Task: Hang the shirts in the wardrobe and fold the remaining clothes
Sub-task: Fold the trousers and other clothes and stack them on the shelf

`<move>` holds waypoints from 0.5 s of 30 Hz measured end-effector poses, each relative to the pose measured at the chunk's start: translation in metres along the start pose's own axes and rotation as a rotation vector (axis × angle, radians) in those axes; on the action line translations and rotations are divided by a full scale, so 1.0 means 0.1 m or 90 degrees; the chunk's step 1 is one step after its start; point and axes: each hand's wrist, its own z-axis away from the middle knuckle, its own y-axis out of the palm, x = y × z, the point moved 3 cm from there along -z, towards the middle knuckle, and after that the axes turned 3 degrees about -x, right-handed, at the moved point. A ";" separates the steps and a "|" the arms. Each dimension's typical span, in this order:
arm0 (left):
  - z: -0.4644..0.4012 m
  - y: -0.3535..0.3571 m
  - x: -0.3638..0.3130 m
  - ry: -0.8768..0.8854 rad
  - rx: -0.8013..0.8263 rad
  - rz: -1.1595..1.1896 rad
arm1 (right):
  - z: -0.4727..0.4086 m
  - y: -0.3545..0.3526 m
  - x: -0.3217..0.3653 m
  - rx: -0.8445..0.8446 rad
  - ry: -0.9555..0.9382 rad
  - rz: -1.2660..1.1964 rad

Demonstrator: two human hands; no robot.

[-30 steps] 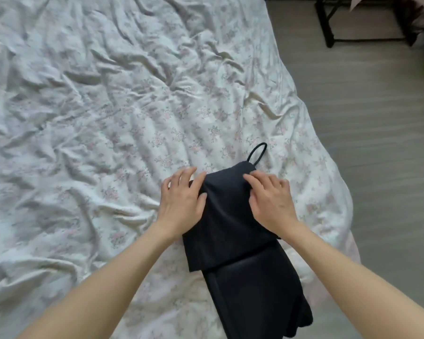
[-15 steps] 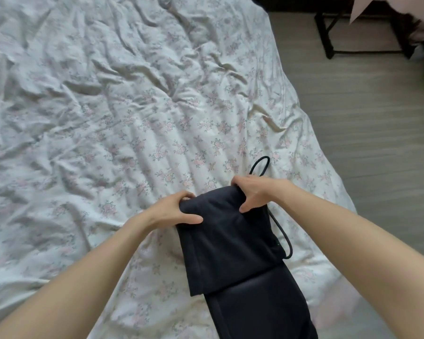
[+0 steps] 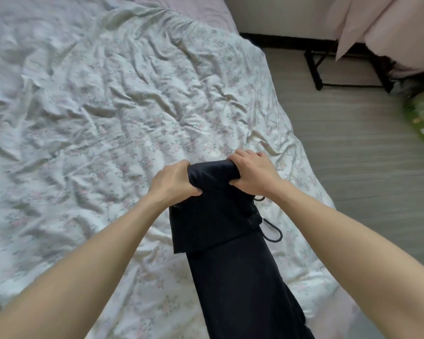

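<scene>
A black strappy garment [image 3: 230, 253] lies lengthwise on the bed near its right edge, its top part folded over the rest. My left hand [image 3: 174, 182] grips the left corner of the folded top edge, fingers curled round the cloth. My right hand [image 3: 252, 174] grips the right corner the same way. A thin black strap loop [image 3: 272, 231] with a small metal ring sticks out on the garment's right side. The garment's lower end runs out of view at the bottom.
The bed carries a wrinkled white floral sheet [image 3: 108, 118]. Grey wood-look floor [image 3: 353, 167] lies to the right. A black metal frame [image 3: 328, 77] under pink fabric [image 3: 389, 25] stands at the back right, with a green object [image 3: 421, 121] beside it.
Both hands went from lying flat on the garment to gripping its top corners. The strap loop that lay above the top edge now lies along the right side.
</scene>
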 end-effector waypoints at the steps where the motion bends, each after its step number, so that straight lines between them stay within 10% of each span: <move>1: 0.02 -0.11 -0.05 0.024 -0.052 -0.036 | -0.02 -0.05 0.02 -0.042 0.009 0.009; 7: 0.40 -0.19 -0.32 0.183 -0.303 -0.162 | 0.24 -0.25 0.11 -0.249 -0.010 0.067; 15: 1.20 0.59 -0.09 0.342 -0.167 -0.189 | 1.35 0.30 0.14 -0.131 -0.106 0.008</move>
